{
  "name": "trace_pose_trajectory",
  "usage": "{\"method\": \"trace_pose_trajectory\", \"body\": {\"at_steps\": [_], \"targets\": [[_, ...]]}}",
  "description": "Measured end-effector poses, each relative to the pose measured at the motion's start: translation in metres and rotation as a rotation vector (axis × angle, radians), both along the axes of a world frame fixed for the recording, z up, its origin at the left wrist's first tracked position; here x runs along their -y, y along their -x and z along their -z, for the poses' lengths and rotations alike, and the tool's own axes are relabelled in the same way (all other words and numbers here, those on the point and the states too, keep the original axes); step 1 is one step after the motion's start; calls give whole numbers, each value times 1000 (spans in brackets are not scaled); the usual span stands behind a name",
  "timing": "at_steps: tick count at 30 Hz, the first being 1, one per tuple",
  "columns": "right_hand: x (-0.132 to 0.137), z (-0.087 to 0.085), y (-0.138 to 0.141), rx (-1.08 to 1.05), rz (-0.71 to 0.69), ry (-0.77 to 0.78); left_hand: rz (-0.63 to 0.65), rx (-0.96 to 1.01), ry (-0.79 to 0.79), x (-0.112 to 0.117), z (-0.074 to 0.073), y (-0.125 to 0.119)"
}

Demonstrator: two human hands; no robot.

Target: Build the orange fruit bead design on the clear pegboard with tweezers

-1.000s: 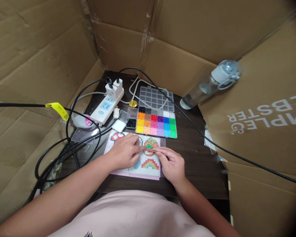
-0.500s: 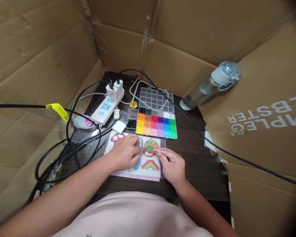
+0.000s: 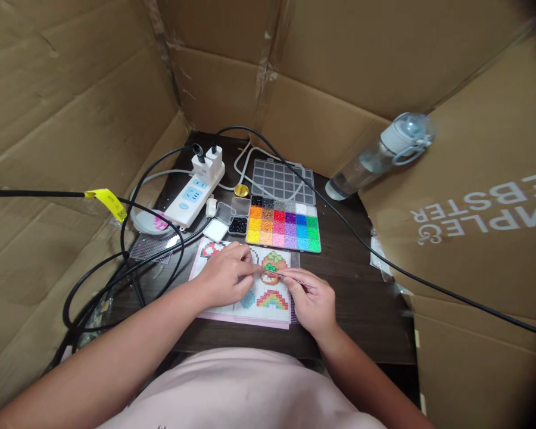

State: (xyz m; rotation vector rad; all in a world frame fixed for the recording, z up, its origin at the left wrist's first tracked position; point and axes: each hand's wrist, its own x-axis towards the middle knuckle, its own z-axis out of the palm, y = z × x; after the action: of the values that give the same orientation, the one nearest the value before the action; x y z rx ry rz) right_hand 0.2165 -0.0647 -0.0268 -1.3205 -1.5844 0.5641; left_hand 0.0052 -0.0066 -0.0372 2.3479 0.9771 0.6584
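My right hand (image 3: 313,302) pinches thin tweezers (image 3: 295,277), whose tip points left at a small orange, green and white bead figure (image 3: 275,260). From the other side comes my left hand (image 3: 227,277), its index finger stretched out to the figure's left edge and its other fingers loosely bent; I see nothing held in it. Beneath both lies a printed pattern sheet (image 3: 226,313) with a rainbow picture (image 3: 272,300) and a red mushroom picture (image 3: 209,249), partly covered by my left hand. A clear pegboard (image 3: 295,313) shows along the sheet's right side.
Behind the sheet stands a compartment box of coloured beads (image 3: 282,224), its gridded lid (image 3: 283,180) folded back. Small boxes hold white beads (image 3: 215,229) and black beads (image 3: 238,225). A power strip (image 3: 190,196), looping black cables (image 3: 124,262) and a leaning water bottle (image 3: 379,156) surround them.
Both hands stay almost where they were; the left index finger and the tweezer tip hold their places at the bead figure. The view has shifted very slightly.
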Motion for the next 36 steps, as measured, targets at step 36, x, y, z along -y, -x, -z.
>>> {"method": "trace_pose_trajectory", "body": {"at_steps": [36], "targets": [[-25,-112,-8,-218,-126,-216,-287,282,-43,-8,-5,3]]}}
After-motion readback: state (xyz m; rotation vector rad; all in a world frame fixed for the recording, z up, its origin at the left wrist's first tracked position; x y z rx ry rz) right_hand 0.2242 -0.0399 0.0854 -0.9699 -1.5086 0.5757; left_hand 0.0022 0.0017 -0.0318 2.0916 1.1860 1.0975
